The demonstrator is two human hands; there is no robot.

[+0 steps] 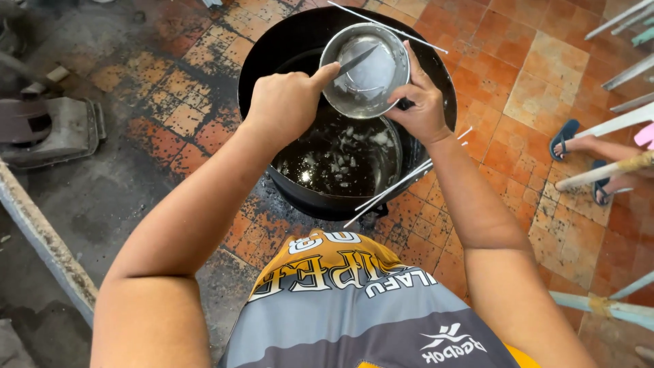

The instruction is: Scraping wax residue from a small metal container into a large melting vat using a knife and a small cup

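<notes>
Two hands at work above one large black wok (272,61), round, sooty, holding dark glossy oil with pale bits afloat. Left: a grey, worn metal block (51,129) on stained concrete. My left hand (286,105), fingers curled shut on a knife (357,60), its slim blade tip inside the bowl. Centre: a small round steel bowl (366,68), dull-shiny, tilted over the wok. My right hand (424,102), fingers wrapped on the bowl's rim. Thin pale sticks (392,191) lie across the wok's edge. Right: mottled orange floor tiles (545,68), and another person's sandalled foot (569,140).
</notes>
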